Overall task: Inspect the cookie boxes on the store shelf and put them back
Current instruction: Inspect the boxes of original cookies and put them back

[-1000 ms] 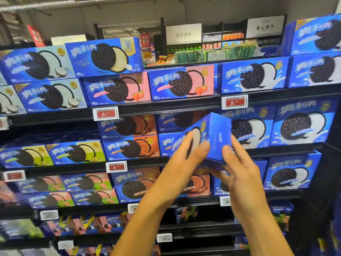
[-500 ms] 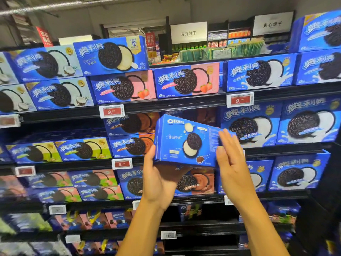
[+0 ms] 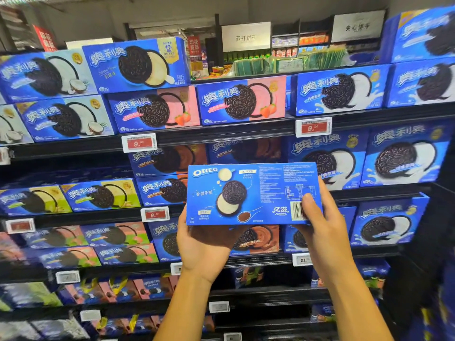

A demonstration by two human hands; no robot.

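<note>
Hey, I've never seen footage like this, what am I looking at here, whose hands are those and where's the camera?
There is no machine here. The camera sits on a person's head, looking forward and down at a store shelf. The two bare hands are that person's own. The left hand supports a blue cookie box from below; the right hand grips its right end, thumb by the barcode. The box's back, with its printed text, faces the camera. Behind it, shelves hold rows of similar boxes with red price tags.

Blue cookie box (image 3: 253,193) level, back face showing, before stocked shelf (image 3: 221,136).
</note>
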